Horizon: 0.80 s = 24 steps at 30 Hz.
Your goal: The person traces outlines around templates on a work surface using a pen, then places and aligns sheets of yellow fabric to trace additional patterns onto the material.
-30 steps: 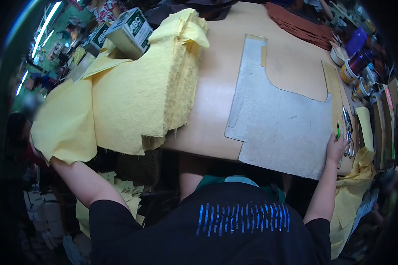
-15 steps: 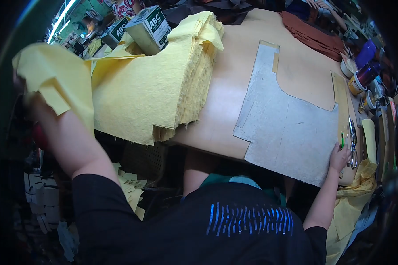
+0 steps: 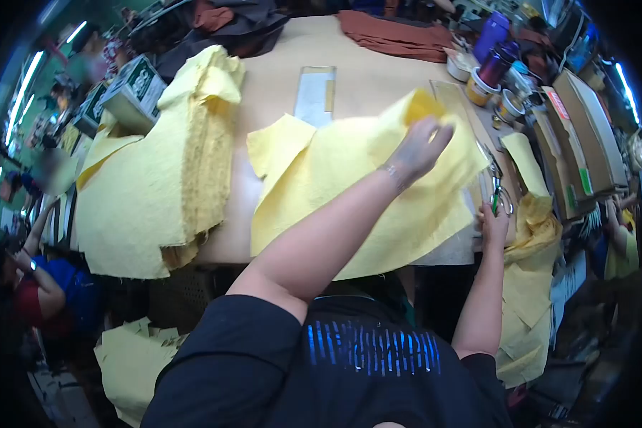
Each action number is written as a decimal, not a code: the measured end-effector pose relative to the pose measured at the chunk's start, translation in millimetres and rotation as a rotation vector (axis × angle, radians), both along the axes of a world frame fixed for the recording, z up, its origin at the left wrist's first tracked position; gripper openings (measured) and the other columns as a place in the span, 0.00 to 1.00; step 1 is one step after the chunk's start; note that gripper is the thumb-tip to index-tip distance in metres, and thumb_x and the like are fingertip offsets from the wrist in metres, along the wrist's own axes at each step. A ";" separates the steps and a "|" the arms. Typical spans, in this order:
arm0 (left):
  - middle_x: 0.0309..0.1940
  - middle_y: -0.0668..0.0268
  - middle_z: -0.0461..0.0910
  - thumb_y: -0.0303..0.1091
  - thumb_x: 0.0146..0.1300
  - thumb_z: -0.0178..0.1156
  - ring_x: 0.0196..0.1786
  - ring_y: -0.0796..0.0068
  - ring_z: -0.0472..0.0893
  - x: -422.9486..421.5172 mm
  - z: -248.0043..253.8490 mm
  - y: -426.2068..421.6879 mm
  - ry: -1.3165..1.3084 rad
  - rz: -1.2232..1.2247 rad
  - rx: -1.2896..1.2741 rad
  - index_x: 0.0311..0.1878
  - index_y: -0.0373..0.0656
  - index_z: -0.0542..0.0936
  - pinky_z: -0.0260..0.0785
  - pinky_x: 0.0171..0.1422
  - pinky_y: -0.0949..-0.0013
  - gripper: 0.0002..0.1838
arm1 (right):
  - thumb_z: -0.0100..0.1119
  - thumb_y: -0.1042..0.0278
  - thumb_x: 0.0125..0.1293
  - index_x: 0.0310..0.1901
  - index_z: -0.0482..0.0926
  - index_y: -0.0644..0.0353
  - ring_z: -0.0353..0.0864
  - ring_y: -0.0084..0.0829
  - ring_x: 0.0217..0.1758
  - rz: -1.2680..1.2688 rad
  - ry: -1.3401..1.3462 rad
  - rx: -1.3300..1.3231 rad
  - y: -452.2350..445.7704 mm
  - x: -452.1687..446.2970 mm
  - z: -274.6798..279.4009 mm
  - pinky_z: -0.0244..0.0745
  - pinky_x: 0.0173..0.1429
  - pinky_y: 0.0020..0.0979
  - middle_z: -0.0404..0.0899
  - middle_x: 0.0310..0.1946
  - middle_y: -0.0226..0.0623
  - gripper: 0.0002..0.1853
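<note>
A yellow fabric piece (image 3: 335, 192) lies loosely across the grey pattern template (image 3: 313, 96), hiding most of it. Its far right edge curls upward at my left hand (image 3: 417, 151), whose fingers are closed on it and partly blurred. My right hand (image 3: 495, 227) rests at the table's near right edge, fingers wrapped round a slim green pen (image 3: 495, 204). Scissors (image 3: 503, 196) lie just beyond that hand. To the left stands a thick stack of yellow fabric pieces (image 3: 150, 178) with frayed edges.
Metal cans (image 3: 133, 93) stand behind the stack. Brown-red fabric (image 3: 396, 36) lies at the table's far side. Tubs (image 3: 480, 89) and a purple bottle (image 3: 491, 36) line the right, beside cardboard (image 3: 585, 135). Yellow scraps (image 3: 139, 364) sit below. Other people are at the left and right.
My left hand has swung from the far left to the right, carrying the yellow fabric piece over the template. The view has turned left-to-right; my right hand stays by the scissors.
</note>
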<state>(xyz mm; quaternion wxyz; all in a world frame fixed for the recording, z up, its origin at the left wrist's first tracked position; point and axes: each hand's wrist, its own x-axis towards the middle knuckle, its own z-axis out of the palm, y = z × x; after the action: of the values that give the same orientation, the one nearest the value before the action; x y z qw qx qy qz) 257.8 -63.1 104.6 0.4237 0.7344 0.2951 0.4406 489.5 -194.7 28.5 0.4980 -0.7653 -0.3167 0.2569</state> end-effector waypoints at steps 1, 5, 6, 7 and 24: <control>0.40 0.50 0.71 0.47 0.57 0.52 0.46 0.59 0.70 -9.4 -35.5 -3.8 0.272 -0.054 0.076 0.34 0.38 0.74 0.60 0.54 0.63 0.19 | 0.57 0.54 0.55 0.34 0.72 0.61 0.65 0.19 0.21 -0.023 0.080 -0.002 -8.1 1.5 6.1 0.63 0.28 0.19 0.71 0.22 0.31 0.17; 0.48 0.50 0.69 0.40 0.52 0.59 0.56 0.56 0.65 -86.1 -75.6 13.6 0.262 0.166 0.074 0.35 0.39 0.75 0.57 0.58 0.63 0.14 | 0.55 0.46 0.55 0.36 0.71 0.64 0.63 0.14 0.20 0.054 0.185 -0.048 3.3 -15.6 24.0 0.62 0.26 0.16 0.72 0.24 0.30 0.24; 0.52 0.51 0.66 0.42 0.50 0.60 0.58 0.55 0.62 -114.7 -80.0 24.0 0.400 0.276 0.145 0.40 0.40 0.74 0.56 0.59 0.60 0.18 | 0.56 0.46 0.55 0.37 0.71 0.64 0.64 0.15 0.21 0.088 0.126 -0.082 12.1 -16.7 21.4 0.63 0.27 0.17 0.72 0.24 0.30 0.25; 0.55 0.51 0.63 0.43 0.48 0.61 0.60 0.55 0.59 -138.3 -79.6 31.7 0.538 0.389 0.218 0.44 0.41 0.73 0.55 0.60 0.57 0.21 | 0.56 0.45 0.54 0.37 0.71 0.64 0.65 0.16 0.21 0.124 0.067 -0.112 23.3 -17.6 18.3 0.64 0.27 0.17 0.72 0.24 0.30 0.25; 0.40 0.62 0.76 0.33 0.53 0.48 0.44 0.58 0.74 -158.8 -46.3 142.6 1.441 0.576 0.289 0.43 0.51 0.76 0.67 0.43 0.56 0.14 | 0.58 0.57 0.50 0.31 0.70 0.61 0.66 0.43 0.40 0.130 -1.049 -0.083 45.6 -72.0 -4.1 0.67 0.40 0.40 0.66 0.35 0.43 0.15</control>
<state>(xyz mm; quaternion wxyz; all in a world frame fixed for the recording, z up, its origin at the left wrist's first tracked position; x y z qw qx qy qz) 99.0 79.5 58.3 -0.1024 0.7814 0.6154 -0.0173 417.6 -149.1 24.4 0.2248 -0.7889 -0.5597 -0.1175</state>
